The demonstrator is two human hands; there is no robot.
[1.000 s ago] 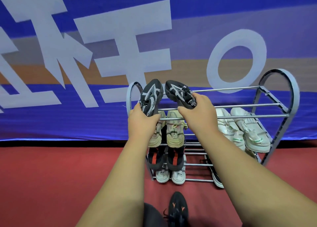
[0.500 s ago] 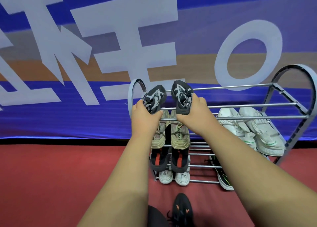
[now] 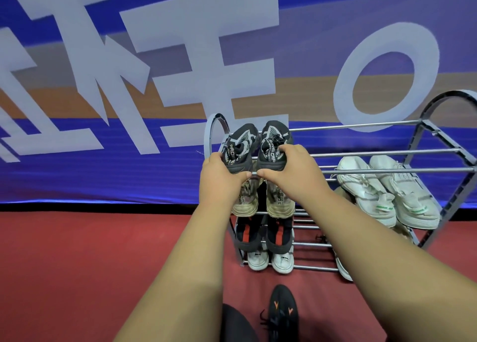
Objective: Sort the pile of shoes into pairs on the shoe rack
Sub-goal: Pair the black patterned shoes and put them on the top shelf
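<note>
The shoe rack (image 3: 387,172) is being filled at the centre and right of the frame, a grey frame of metal bars standing on a red floor (image 3: 77,264) before a blue banner (image 3: 129,83). A pair of black-and-white sneakers is being set side by side at the left end of the top tier, toes pointing toward the banner. The left sneaker (image 3: 241,148) is being grasped at the heel by the left hand (image 3: 222,179), and the right sneaker (image 3: 273,145) is being grasped at the collar and heel by the right hand (image 3: 291,174); both hands are closed on their shoes, thumbs lying near the front bar.

The lower tiers are already being occupied: a beige pair (image 3: 260,202) is sitting directly under the hands, a dark pair with red lining (image 3: 263,236) is sitting beneath that, and a white pair (image 3: 269,260) is resting on the lowest bars. A white pair with green marks (image 3: 387,192) is lying on the second tier at the right of the frame. One black shoe with orange marks (image 3: 281,313) is being seen at the bottom centre; whether it is being worn cannot be told.

The step in hand is judged to be the placing of this pair. Next, the heels are probably needing to be settled evenly on the bars before both grips are being released, so that neither shoe is being tipped through the gaps.
</note>
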